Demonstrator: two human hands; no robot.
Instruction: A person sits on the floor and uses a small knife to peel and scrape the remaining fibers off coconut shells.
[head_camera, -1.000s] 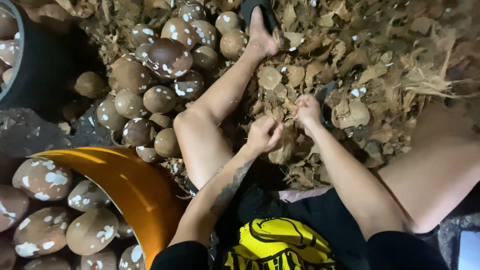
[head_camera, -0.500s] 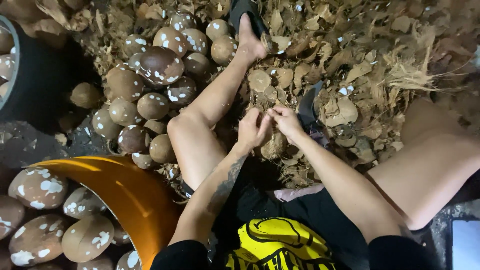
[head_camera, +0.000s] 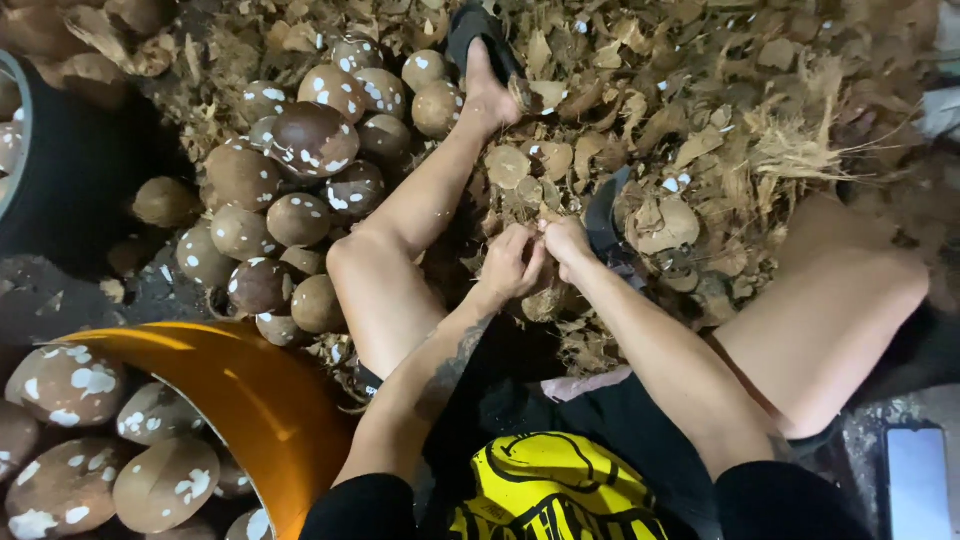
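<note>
I sit on the ground with my bare legs spread over a heap of brown coconut husk and shell pieces (head_camera: 700, 150). My left hand (head_camera: 508, 268) and my right hand (head_camera: 566, 242) meet in front of me, fingers pinched on a brown coconut (head_camera: 545, 302) held low between my knees. Their fingertips touch at a shell flake on top of it. Much of the coconut is hidden by my hands. A dark curved object (head_camera: 602, 225) lies just right of my right hand.
A pile of brown, white-flecked peeled coconuts (head_camera: 300, 180) lies left of my left leg (head_camera: 400, 250). An orange tub (head_camera: 250, 400) at lower left holds more of them. A black container (head_camera: 70, 180) stands far left. A phone (head_camera: 918, 480) lies at lower right.
My two hands have drawn closer together over the coconut, the right one moving left toward the left one. My legs and the piles have stayed put.
</note>
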